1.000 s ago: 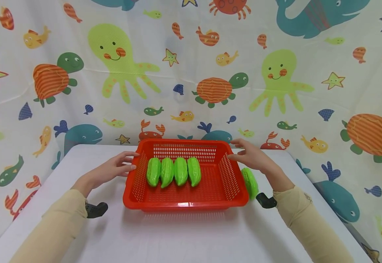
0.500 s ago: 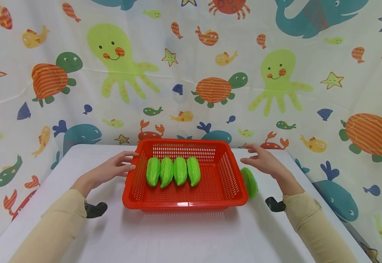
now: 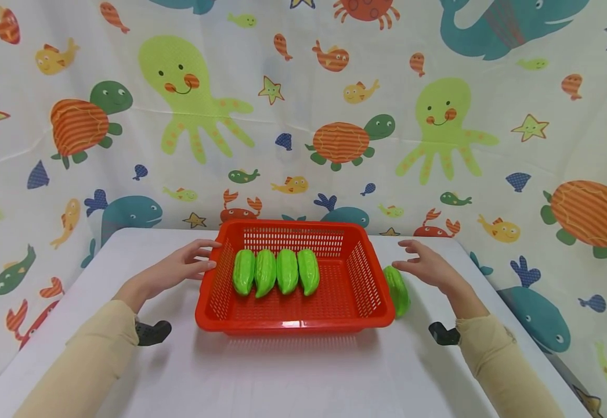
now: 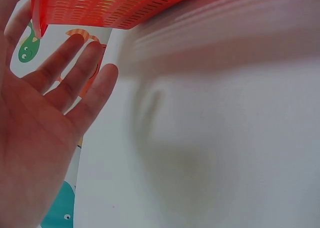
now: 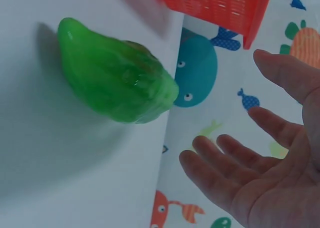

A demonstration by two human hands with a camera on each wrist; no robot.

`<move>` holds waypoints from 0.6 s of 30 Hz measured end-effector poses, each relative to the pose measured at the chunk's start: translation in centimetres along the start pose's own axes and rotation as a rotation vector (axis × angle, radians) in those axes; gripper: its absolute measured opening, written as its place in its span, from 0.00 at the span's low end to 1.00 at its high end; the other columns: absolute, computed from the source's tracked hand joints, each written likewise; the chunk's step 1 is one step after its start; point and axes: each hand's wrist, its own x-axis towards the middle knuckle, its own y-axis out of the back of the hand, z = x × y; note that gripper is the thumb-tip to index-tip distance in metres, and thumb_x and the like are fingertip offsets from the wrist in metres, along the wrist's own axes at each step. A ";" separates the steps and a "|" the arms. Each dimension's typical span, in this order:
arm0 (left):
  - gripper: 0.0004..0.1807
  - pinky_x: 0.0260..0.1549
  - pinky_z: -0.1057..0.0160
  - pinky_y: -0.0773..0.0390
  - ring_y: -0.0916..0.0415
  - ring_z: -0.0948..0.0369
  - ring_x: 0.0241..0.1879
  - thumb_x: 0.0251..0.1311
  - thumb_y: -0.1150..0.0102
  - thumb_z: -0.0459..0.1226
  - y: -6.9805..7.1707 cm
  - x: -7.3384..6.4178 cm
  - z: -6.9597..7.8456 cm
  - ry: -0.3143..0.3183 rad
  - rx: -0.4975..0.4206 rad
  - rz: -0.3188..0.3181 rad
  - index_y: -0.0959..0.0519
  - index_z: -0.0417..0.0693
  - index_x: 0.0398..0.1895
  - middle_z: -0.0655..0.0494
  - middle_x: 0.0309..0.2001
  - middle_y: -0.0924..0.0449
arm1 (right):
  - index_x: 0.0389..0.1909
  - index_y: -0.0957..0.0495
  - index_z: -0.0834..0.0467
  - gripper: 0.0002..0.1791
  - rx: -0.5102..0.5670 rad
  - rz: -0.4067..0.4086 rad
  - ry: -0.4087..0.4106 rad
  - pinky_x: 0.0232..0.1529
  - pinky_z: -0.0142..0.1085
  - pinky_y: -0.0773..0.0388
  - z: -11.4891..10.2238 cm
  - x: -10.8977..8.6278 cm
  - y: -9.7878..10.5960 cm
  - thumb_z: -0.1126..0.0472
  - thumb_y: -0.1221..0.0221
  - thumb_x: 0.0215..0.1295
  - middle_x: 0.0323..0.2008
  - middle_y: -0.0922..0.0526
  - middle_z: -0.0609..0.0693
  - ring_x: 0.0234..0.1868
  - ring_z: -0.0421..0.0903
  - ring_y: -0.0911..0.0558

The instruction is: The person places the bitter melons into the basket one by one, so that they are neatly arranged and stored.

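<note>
A red plastic basket point(image 3: 293, 324) stands on the white table, with several shiny green bitter melons point(image 3: 265, 273) lying side by side in its left half. Another bitter melon point(image 5: 115, 77) lies on the table just outside the basket's right wall. Beside the basket's left rim is my left hand point(image 3: 178, 267); its fingers are extended and the fingertips reach the rim. My right hand point(image 3: 429, 266) hovers right of the loose melon, apart from it. In the right wrist view its fingers point(image 5: 210, 175) are spread and loosely bent, holding nothing.
A cloth printed with sea animals point(image 3: 293, 87) hangs behind the table's back edge. White table surface point(image 3: 303, 377) extends in front of the basket. Dark wrist devices point(image 3: 152, 333) sit under both forearms.
My right hand has moved away from the basket's right rim, to the right and slightly nearer, coming above and beside the loose bitter melon. The left hand and basket have stayed put.
</note>
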 end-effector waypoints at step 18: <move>0.37 0.54 0.42 0.25 0.38 0.40 0.65 0.66 0.44 0.52 -0.1 -0.1 0.1 -0.006 0.004 0.003 0.44 0.54 0.74 0.39 0.69 0.41 | 0.71 0.40 0.59 0.38 0.007 -0.059 -0.023 0.52 0.56 0.22 2.8 -0.2 -1.6 0.48 0.39 0.66 0.67 0.39 0.70 0.63 0.68 0.32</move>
